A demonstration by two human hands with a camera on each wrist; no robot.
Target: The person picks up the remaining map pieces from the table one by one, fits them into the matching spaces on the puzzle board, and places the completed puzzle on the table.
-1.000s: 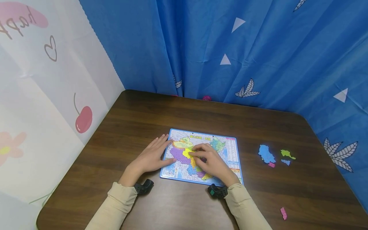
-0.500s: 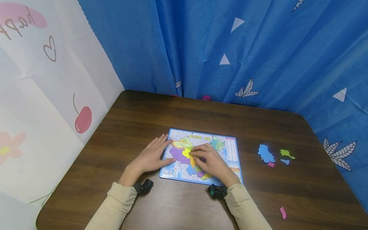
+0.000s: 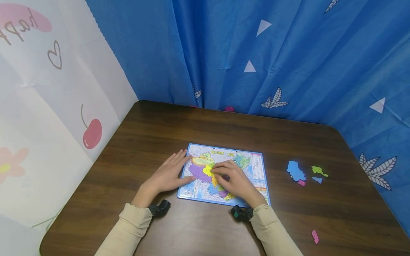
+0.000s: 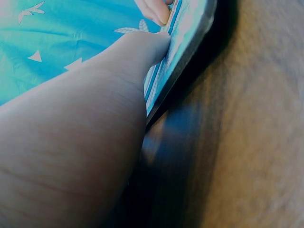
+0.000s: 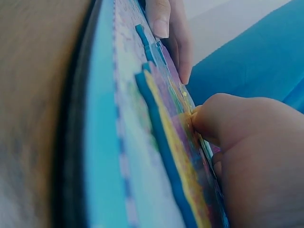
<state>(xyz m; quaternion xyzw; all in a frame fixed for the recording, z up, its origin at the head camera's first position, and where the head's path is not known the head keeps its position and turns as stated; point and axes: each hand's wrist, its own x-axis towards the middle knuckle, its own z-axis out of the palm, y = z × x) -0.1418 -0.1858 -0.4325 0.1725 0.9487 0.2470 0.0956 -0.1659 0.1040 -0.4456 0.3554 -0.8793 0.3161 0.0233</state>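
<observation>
A China map puzzle board with a blue rim lies on the table. Coloured map pieces cover much of it, among them a purple piece and a yellow piece. My left hand rests on the board's left side, fingers spread and straight, thumb on the map near the purple piece. Over the map's middle, my right hand has bent fingers, thumb and forefinger pinching at a small puzzle piece beside the yellow one. The fingers mostly hide that piece. In the right wrist view, the right thumb touches the board's pieces.
Right of the board lie loose pieces: a large blue piece, a pink piece touching it, a green piece and a small blue piece. Another pink piece lies nearer the front. A blue curtain hangs behind the table.
</observation>
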